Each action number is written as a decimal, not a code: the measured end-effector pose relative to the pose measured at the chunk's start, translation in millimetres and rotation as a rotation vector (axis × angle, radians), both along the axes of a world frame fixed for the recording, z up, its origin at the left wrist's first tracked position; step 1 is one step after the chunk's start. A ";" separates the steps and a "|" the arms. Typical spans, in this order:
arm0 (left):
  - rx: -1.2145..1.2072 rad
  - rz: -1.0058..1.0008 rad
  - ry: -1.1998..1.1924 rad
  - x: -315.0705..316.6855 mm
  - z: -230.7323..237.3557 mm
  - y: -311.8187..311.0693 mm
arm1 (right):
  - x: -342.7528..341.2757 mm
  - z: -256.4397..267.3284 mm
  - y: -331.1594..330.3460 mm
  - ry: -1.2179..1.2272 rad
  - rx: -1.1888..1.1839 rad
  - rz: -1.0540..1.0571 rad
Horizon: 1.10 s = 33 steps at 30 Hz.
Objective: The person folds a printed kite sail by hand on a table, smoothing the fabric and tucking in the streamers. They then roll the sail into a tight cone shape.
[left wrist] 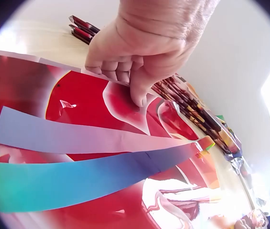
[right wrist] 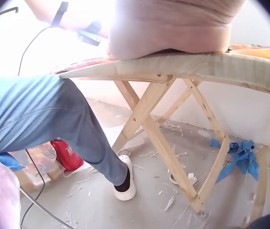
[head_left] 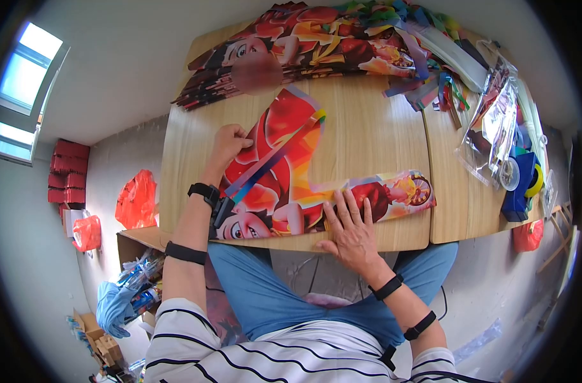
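A glossy printed sheet (head_left: 297, 159) with a red cartoon figure lies bent in an L on the wooden table (head_left: 374, 140). My left hand (head_left: 230, 150) pinches its left edge, thumb on top and fingers curled at the border, as the left wrist view shows. Two coloured ribbon strips (left wrist: 73, 183) run across the print and meet at a small rainbow tab (left wrist: 205, 144). With fingers spread, my right hand (head_left: 353, 233) rests flat on the sheet's lower arm near the front edge. The right wrist view shows only the heel of that hand (right wrist: 173, 28) on the tabletop.
Along the back lies a stack of similar printed sheets (head_left: 316, 51), with loose ribbons (head_left: 441, 92) beside it. Clear plastic bags (head_left: 495, 127) and a blue tape dispenser (head_left: 521, 188) stand at the right. An open cardboard box (head_left: 134, 249) sits left of the table.
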<state>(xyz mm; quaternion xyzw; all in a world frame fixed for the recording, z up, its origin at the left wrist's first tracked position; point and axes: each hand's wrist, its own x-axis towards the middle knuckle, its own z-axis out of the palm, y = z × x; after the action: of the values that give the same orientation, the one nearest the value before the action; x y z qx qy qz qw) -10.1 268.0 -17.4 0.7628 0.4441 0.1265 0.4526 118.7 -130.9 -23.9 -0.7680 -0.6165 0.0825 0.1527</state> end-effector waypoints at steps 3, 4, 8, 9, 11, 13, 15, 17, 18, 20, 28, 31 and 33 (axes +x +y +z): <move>0.059 0.007 0.033 0.1 -2.0 -1.7 | -0.2 -1.6 0.7 -0.001 -0.004 -0.001; 0.065 0.009 0.040 0.7 -0.4 -2.6 | 0.0 -2.2 0.8 -0.002 -0.006 -0.001; 0.107 0.011 0.060 0.4 -1.9 -4.5 | -0.3 -2.3 1.0 -0.004 -0.010 -0.005; 0.124 0.012 0.061 0.8 -1.6 -4.9 | 0.3 -2.1 1.3 -0.006 -0.013 -0.004; 0.147 0.008 0.081 1.0 1.4 -7.5 | 0.3 -1.5 1.4 -0.007 -0.018 -0.003; 0.172 0.005 0.107 3.1 6.5 -12.3 | 0.4 -0.7 1.4 -0.007 -0.018 -0.003; 0.204 0.008 0.137 3.8 7.8 -13.1 | 0.0 -0.5 0.2 -0.018 -0.032 -0.004; 0.146 0.002 0.074 1.1 2.4 -6.9 | 0.4 -1.6 2.3 -0.032 -0.031 -0.002; 0.119 0.002 0.043 -0.9 3.8 -4.8 | -0.4 -2.7 1.4 -0.036 -0.030 -0.001; 0.095 0.029 0.042 -4.7 7.2 -4.0 | -0.8 -3.4 2.1 -0.041 -0.032 0.001; 0.241 0.007 0.167 -25.4 -0.4 -8.5 | -0.9 2.8 1.9 -0.032 -0.045 0.003; 0.270 -0.005 0.179 -25.8 0.3 -5.6 | -1.4 4.9 2.7 -0.029 -0.037 0.007; 0.272 -0.018 0.190 -23.8 -1.0 -6.8 | -2.0 6.0 0.5 -0.020 -0.045 0.003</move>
<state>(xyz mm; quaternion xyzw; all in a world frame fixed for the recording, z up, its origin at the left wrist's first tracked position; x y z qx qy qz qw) -34.0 261.1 -18.4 0.8295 0.4569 0.1084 0.3023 116.8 -130.5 -18.0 -0.7712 -0.6169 0.0890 0.1292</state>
